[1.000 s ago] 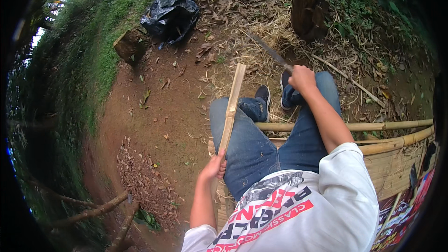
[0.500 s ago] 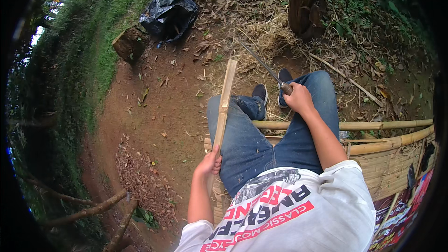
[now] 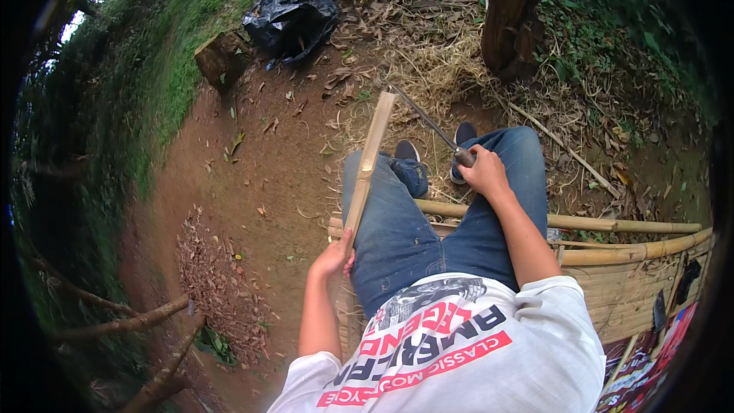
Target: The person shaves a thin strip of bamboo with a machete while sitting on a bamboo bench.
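A: Starting at nine o'clock, what is there?

B: A grassy bank, then bare reddish earth with a patch of dry leaves near seven o'clock and two fallen branches below it. At eleven o'clock a short cut log sits just beside a crumpled black plastic bag.

A: And the hands?

B: The left hand is closed around the lower end of a long pale split bamboo strip, which slants up toward twelve o'clock past the left knee. The right hand, on the right thigh, is wrapped round the handle of a long narrow-bladed knife; its blade points toward eleven o'clock, the tip near the top of the strip.

A: Where is the person sitting?

B: On a bamboo-pole bench that runs out to three o'clock, blue jeans and dark shoes in front. A tree trunk stands at one o'clock amid straw.

A: What might go wrong?

B: I judge the blade hangs close over the knees. If the strip, gripped only at one end, twists or springs, the knife could skid off toward a leg or the left hand. Raw bamboo edges could also cut the closed palm.
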The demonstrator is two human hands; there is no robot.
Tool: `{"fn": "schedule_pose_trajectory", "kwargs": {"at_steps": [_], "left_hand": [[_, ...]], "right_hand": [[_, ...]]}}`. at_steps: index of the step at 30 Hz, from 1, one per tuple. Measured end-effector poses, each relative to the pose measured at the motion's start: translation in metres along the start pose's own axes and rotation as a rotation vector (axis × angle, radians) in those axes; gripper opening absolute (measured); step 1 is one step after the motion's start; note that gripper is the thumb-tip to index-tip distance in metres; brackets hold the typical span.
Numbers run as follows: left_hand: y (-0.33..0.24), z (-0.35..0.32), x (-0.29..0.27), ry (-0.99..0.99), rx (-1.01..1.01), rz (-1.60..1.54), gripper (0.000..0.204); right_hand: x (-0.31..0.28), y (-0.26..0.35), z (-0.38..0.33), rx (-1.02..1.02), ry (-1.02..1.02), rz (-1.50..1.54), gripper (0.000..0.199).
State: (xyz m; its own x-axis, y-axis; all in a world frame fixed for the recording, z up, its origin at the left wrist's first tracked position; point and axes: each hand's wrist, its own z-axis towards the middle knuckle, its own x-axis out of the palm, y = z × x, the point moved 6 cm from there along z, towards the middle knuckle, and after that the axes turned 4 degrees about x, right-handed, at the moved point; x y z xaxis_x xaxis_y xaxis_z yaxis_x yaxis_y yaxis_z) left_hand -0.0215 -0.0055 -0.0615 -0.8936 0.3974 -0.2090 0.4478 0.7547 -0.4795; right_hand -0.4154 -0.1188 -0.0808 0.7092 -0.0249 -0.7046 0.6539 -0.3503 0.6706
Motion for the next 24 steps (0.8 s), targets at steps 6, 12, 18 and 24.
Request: {"fn": "schedule_pose_trajectory", "kwargs": {"at_steps": [6,12,18,24], "left_hand": [[0.001,-0.011,0.004,0.074,-0.095,-0.047,0.074],[0.015,-0.01,0.002,0.256,-0.23,-0.205,0.071],[0.019,-0.008,0.006,0.194,-0.208,-0.266,0.068],[0.012,0.002,0.002,0.168,-0.224,-0.268,0.065]], "right_hand": [[0.005,0.01,-0.02,0.109,0.061,0.288,0.058],[0.038,0.05,-0.037,-0.225,0.113,0.212,0.062],[0.079,0.097,-0.029,-0.468,0.25,-0.271,0.071],[0.088,0.085,0.012,-0.601,0.228,-0.379,0.072]]}}
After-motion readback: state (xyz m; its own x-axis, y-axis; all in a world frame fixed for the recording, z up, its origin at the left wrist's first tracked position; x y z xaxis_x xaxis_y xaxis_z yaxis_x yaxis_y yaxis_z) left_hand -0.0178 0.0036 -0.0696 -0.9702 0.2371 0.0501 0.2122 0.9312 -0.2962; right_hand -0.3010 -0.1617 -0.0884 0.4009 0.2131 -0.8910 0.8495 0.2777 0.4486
